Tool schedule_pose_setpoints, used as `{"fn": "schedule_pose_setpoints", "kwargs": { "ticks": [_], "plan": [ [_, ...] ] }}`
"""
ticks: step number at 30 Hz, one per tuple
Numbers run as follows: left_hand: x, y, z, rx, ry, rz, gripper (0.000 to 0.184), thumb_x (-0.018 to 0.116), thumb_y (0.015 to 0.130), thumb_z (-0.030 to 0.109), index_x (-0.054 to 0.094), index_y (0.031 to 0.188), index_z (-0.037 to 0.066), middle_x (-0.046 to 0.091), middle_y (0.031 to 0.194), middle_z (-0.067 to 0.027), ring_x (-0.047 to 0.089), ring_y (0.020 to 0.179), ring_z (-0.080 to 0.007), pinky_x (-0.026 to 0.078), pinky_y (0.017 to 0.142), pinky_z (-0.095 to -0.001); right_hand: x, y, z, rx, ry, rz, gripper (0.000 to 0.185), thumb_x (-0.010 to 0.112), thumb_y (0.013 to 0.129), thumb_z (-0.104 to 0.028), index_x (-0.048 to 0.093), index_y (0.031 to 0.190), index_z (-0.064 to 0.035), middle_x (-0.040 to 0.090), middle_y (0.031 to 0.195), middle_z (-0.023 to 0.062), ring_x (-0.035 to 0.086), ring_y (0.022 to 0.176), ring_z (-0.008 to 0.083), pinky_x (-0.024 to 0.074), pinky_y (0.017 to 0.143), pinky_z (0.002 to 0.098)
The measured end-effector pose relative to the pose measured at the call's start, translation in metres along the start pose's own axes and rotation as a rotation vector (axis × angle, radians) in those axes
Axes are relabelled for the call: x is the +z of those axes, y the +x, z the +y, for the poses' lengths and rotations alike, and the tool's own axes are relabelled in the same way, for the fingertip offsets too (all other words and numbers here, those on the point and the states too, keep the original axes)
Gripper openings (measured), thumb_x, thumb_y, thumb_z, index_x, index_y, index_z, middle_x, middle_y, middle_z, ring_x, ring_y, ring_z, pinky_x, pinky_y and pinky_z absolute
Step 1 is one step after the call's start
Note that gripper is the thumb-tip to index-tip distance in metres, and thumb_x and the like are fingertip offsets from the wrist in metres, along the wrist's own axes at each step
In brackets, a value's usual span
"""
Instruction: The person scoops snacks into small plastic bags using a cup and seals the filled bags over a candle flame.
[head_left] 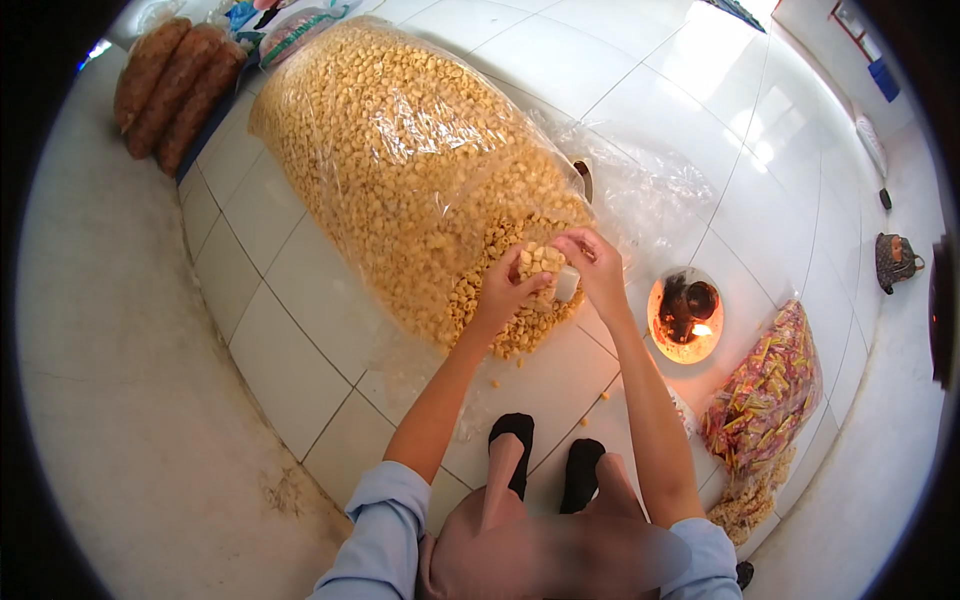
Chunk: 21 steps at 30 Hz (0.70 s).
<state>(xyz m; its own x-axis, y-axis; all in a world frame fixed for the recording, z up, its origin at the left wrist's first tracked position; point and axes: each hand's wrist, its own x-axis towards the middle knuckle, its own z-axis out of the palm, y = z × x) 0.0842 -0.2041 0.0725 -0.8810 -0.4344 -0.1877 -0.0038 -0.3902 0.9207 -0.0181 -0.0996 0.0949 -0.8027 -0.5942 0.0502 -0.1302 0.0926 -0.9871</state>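
Observation:
My left hand [503, 292] is closed round a small clear plastic bag of yellow snack pieces [541, 262]. At the bag's right edge, the bent fingers of my right hand [597, 268] pinch its plastic. A white cup-like object [567, 284] shows just below my right fingers; whether that hand touches it is hidden. Both hands are over the mouth of a very large clear sack of the same yellow snacks [400, 150], with loose pieces around its opening.
Right of my hands, a small flame burns on a white plate [685, 345] with a dark holder. Beyond it lies a bag of red-and-yellow packets [768, 385]. Crumpled clear plastic [660, 185] is on the tiled floor [290, 340]. Long brown filled bags [175, 90] stand back left.

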Motion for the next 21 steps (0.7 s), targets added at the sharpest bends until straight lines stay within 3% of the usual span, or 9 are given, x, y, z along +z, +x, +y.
{"fn": "schedule_pose_setpoints", "kwargs": {
  "ticks": [3, 5, 8, 10, 12, 15, 17, 21],
  "plan": [
    [-0.02, 0.002, -0.006, 0.02, 0.11, 0.024, 0.034, 0.065, 0.076, 0.005, 0.051, 0.106, 0.001, 0.058, 0.09, -0.0027, 0.056, 0.08, -0.0077, 0.048, 0.068, -0.0213, -0.011, 0.001, 0.035, 0.113, 0.198, 0.034, 0.027, 0.063, 0.077, -0.016, 0.056, 0.099, -0.0014, 0.06, 0.092, 0.0056, 0.056, 0.084, 0.0147, 0.044, 0.075, 0.0262],
    [-0.026, 0.001, 0.0, 0.022, 0.135, 0.04, 0.034, 0.066, 0.075, 0.006, 0.051, 0.105, 0.001, 0.058, 0.091, -0.0029, 0.057, 0.08, -0.0081, 0.048, 0.069, -0.0212, -0.012, -0.007, 0.083, -0.075, -0.531, -0.021, 0.048, 0.067, 0.073, -0.019, 0.047, 0.113, -0.0018, 0.052, 0.109, 0.0105, 0.049, 0.102, 0.023, 0.0398, 0.087, 0.0324],
    [-0.037, -0.001, -0.007, 0.001, 0.079, 0.063, 0.034, 0.066, 0.075, 0.008, 0.051, 0.105, 0.001, 0.059, 0.091, -0.0032, 0.057, 0.081, -0.0084, 0.048, 0.069, -0.0215, 0.003, -0.028, 0.091, -0.035, -0.756, -0.168, 0.063, 0.071, 0.066, -0.018, 0.04, 0.119, -0.0035, 0.043, 0.118, 0.0126, 0.039, 0.111, 0.0284, 0.0356, 0.092, 0.037],
    [-0.041, -0.003, -0.008, -0.005, 0.006, 0.072, 0.035, 0.066, 0.076, 0.009, 0.051, 0.106, 0.001, 0.059, 0.091, -0.0033, 0.057, 0.081, -0.0084, 0.048, 0.07, -0.0218, 0.01, -0.03, 0.099, -0.048, -0.806, -0.168, 0.065, 0.072, 0.064, -0.016, 0.04, 0.119, -0.0037, 0.042, 0.117, 0.0127, 0.038, 0.11, 0.0296, 0.0366, 0.09, 0.0379],
    [-0.046, -0.006, -0.007, -0.017, 0.126, 0.17, 0.034, 0.065, 0.077, 0.013, 0.05, 0.106, 0.001, 0.059, 0.092, -0.0038, 0.057, 0.082, -0.009, 0.048, 0.07, -0.0228, 0.012, -0.028, 0.097, -0.068, -0.86, -0.162, 0.067, 0.072, 0.062, -0.014, 0.039, 0.119, -0.0039, 0.042, 0.116, 0.0127, 0.038, 0.109, 0.0307, 0.0376, 0.089, 0.0389],
    [-0.053, -0.007, -0.007, 0.055, 0.067, 0.083, 0.036, 0.064, 0.078, 0.018, 0.05, 0.107, 0.002, 0.059, 0.093, -0.0044, 0.057, 0.083, -0.0097, 0.048, 0.07, -0.0236, 0.006, -0.023, 0.081, -0.088, -0.813, -0.155, 0.062, 0.068, 0.062, -0.005, 0.041, 0.117, -0.0033, 0.043, 0.113, 0.0122, 0.039, 0.107, 0.0322, 0.0393, 0.087, 0.0395],
    [-0.058, -0.007, -0.007, 0.009, 0.121, 0.107, 0.037, 0.064, 0.079, 0.02, 0.049, 0.108, 0.003, 0.059, 0.093, -0.0046, 0.057, 0.084, -0.0099, 0.048, 0.07, -0.0234, -0.004, -0.02, 0.073, -0.226, -1.009, 0.031, 0.056, 0.061, 0.063, 0.003, 0.043, 0.115, -0.0027, 0.042, 0.111, 0.0122, 0.038, 0.107, 0.0328, 0.0419, 0.085, 0.0376],
    [-0.057, -0.011, -0.009, 0.001, 0.154, 0.094, 0.042, 0.064, 0.078, 0.023, 0.045, 0.112, 0.004, 0.059, 0.093, -0.0055, 0.056, 0.084, -0.0102, 0.047, 0.071, -0.0235, -0.02, -0.017, 0.067, -0.264, -1.138, 0.096, 0.055, 0.054, 0.063, 0.011, 0.043, 0.115, -0.0026, 0.042, 0.111, 0.011, 0.038, 0.107, 0.0325, 0.044, 0.083, 0.0356]
  ]
}}
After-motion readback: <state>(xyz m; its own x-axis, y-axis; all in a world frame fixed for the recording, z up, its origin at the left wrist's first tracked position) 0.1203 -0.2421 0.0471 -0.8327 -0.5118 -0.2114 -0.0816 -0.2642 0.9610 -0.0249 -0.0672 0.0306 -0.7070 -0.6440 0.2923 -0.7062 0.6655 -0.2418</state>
